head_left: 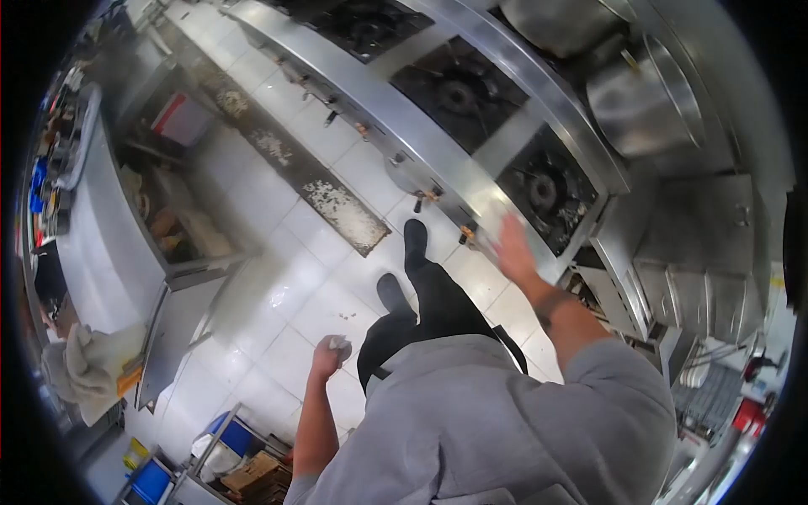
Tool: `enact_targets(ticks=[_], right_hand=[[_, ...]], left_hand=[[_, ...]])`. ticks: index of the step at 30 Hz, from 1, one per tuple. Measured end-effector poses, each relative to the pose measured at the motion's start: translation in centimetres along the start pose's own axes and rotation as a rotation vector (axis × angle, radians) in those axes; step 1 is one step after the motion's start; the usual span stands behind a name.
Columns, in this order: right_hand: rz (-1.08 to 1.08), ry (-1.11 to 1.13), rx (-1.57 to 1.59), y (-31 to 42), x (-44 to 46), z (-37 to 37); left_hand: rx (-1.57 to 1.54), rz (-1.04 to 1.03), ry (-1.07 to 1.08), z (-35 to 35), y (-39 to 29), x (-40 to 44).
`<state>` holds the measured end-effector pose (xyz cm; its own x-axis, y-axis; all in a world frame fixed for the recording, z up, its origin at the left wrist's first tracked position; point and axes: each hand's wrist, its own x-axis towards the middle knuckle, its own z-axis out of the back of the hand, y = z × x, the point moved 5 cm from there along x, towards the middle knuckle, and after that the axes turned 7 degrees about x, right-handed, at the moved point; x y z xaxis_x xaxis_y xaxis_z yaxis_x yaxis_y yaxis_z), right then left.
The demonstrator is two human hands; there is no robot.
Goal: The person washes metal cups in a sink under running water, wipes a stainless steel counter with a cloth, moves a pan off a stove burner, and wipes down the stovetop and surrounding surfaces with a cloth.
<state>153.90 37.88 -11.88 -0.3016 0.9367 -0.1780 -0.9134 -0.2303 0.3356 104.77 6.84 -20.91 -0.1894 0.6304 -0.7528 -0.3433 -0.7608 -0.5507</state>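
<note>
My left hand point(326, 360) hangs low over the tiled floor, fingers closed around a small crumpled white wad point(339, 343); I cannot tell whether it is cloth or paper. My right hand point(515, 252) is stretched out at the steel front ledge of the stove point(471, 189), close to the nearest burner point(543, 189). Its fingers look extended and are blurred. Whether anything lies under that palm is hidden. Just below the ledge sit the gas valves point(427, 198), to the left of my right hand.
Large steel pots point(644, 101) stand behind the burners. A floor drain channel point(337, 210) with whitish scraps runs along the tiles. To the left is a steel counter point(105, 227) with a cloth point(88, 362) at its end. A blue container point(225, 433) stands lower left.
</note>
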Motion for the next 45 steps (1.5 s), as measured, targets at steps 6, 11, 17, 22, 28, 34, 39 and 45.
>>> enact_targets(ticks=[6, 11, 17, 22, 28, 34, 39, 45], right_hand=[[0.018, -0.074, -0.118, 0.0, -0.7, -0.3], [0.281, -0.140, -0.003, 12.1, 19.0, 0.2], [0.370, -0.280, -0.039, 26.0, 44.4, -2.5], [0.373, -0.332, 0.016, 33.4, 56.4, -1.5], [0.471, -0.372, 0.094, 29.6, 51.2, -0.6], [0.420, -0.262, -0.012, 18.8, 32.4, 1.2], [-0.058, -0.183, 0.343, 6.7, 11.7, 0.5], [-1.006, -0.502, 0.370, -1.4, -11.7, 0.0]], left_hand=[[-0.036, 0.314, 0.004, -0.1, 3.9, -2.1], [-0.098, 0.416, 0.116, -0.6, 9.1, -2.0], [-0.132, 0.451, 0.123, 4.9, -3.1, 2.7], [0.002, 0.275, -0.065, 11.0, -22.8, 6.7], [-0.002, 0.226, 0.000, 12.5, -24.2, 8.2], [0.358, 0.271, 0.214, 14.9, -12.5, 11.1], [0.754, 0.196, 0.446, 15.7, -26.0, 16.1], [0.661, -0.090, 0.447, 21.4, -32.9, 31.9]])
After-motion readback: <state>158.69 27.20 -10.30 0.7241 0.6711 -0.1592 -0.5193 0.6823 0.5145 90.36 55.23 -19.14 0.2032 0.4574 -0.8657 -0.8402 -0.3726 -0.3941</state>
